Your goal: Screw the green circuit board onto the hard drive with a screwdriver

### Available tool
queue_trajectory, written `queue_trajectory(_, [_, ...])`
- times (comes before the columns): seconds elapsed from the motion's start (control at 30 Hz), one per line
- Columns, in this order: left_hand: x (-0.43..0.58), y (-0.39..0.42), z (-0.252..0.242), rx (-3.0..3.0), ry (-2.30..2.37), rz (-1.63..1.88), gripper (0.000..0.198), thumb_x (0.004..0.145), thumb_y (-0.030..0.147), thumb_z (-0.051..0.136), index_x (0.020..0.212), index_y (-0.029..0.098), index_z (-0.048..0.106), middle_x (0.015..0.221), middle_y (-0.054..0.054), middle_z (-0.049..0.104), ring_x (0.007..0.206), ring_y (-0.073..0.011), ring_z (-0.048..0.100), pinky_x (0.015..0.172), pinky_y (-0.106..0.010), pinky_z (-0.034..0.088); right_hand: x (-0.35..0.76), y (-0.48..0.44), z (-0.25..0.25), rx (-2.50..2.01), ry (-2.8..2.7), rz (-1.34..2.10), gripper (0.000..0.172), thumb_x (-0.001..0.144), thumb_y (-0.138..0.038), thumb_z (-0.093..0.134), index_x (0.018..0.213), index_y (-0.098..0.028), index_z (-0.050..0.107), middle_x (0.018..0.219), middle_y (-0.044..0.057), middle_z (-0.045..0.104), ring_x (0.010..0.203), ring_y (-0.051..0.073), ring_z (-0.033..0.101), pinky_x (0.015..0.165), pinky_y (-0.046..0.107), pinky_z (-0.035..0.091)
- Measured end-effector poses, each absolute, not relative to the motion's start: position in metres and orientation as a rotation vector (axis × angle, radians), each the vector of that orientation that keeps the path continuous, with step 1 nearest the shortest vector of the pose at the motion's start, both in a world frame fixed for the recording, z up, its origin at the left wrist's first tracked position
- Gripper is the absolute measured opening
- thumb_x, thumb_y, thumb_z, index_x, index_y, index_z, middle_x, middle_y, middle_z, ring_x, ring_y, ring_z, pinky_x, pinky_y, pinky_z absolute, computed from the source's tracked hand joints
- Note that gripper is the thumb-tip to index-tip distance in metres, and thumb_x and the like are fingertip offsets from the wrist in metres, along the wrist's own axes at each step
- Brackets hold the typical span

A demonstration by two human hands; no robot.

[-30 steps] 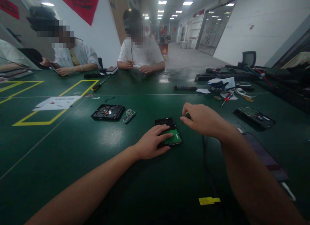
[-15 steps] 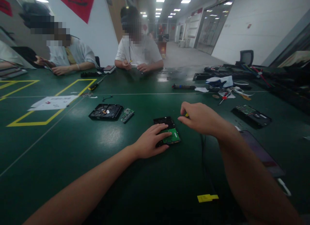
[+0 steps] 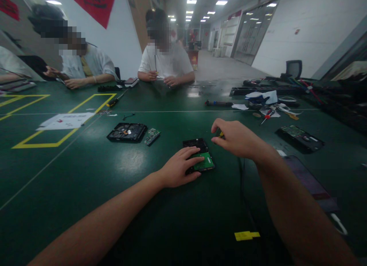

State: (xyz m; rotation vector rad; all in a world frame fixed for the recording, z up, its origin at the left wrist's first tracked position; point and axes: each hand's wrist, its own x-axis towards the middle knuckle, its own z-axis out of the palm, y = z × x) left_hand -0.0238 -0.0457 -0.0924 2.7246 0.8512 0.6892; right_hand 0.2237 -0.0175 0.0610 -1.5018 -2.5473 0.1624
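In the head view, my left hand (image 3: 179, 166) lies over the left part of a hard drive (image 3: 197, 143), gripping it against the table with the fingers across its top and the thumb along the near edge. A green circuit board (image 3: 207, 161) shows on the drive beside the fingertips. Just right of the drive, my right hand (image 3: 232, 138) is raised with thumb and forefinger curled. A yellow-handled screwdriver (image 3: 221, 134) is held in it, mostly hidden by the fingers; its tip cannot be made out.
An opened drive casing (image 3: 127, 132) and a loose circuit board (image 3: 152, 136) lie left. At right are another hard drive (image 3: 300, 138), a phone (image 3: 309, 178) and a red screwdriver (image 3: 268, 115). A yellow tag (image 3: 246, 235) lies near me. Co-workers (image 3: 166, 63) sit across the table.
The view has turned slightly left. My right hand has shifted a little left and its forefinger has lifted slightly. My left hand stays on the hard drive.
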Motion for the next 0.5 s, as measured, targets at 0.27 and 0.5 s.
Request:
queue_trajectory(0.27, [-0.0231, -0.0473, -0.0876, 2.706, 0.853, 0.705, 0.056, 0.098, 0.041, 0.070, 0.150, 0.025, 0.056, 0.164, -0.015, 0.045, 0.151, -0.0370, 0.045, 0.123, -0.061, 0.039, 0.2246, -0.0167, 0.0608, -1.447, -2.579, 0.246, 0.020, 0.092, -0.024, 0.063, 0.111, -0.020, 0.062, 0.101, 0.009, 0.076, 0.088, 0.025, 0.070, 0.076, 0.034, 0.047])
queue_trajectory(0.5, [-0.0239, -0.0464, -0.0908, 2.722, 0.864, 0.684, 0.056, 0.099, 0.043, 0.069, 0.150, 0.024, 0.056, 0.164, -0.016, 0.044, 0.151, -0.0366, 0.044, 0.123, -0.061, 0.039, 0.2232, -0.0211, 0.0614, -1.590, -2.543, 0.061, 0.016, 0.099, -0.034, 0.054, 0.105, -0.020, 0.060, 0.102, 0.012, 0.073, 0.088, 0.027, 0.067, 0.074, 0.036, 0.043])
